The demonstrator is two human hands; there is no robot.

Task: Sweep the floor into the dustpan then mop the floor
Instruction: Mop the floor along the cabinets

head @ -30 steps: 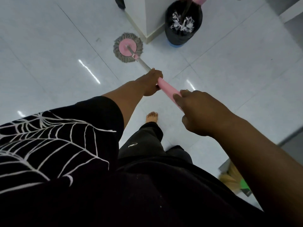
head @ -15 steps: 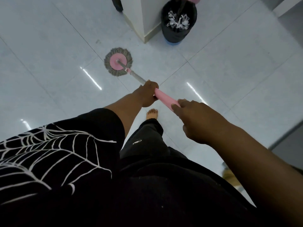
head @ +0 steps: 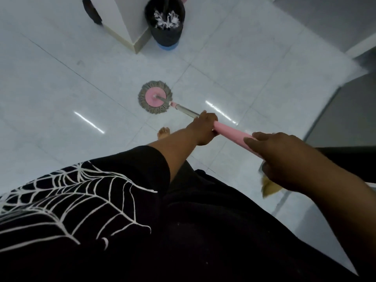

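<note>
Evidently mopping, the person grips the pink handle (head: 232, 135) with the left hand (head: 204, 127) low, beside the metal shaft (head: 187, 111), to steer, and the right hand (head: 278, 155) higher, at middle right, to push, so the round mop head (head: 155, 97) lies flat on the floor (head: 61, 88) at frame centre.

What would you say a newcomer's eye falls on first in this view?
Probably the round mop head, pink disc ringed with grey strands, flat on the tiled floor at centre. Its pink handle runs back to the left hand and right hand gripping it. A black bin of shredded paper stands at the top; a spiderweb-print sleeve fills the lower left.
</note>
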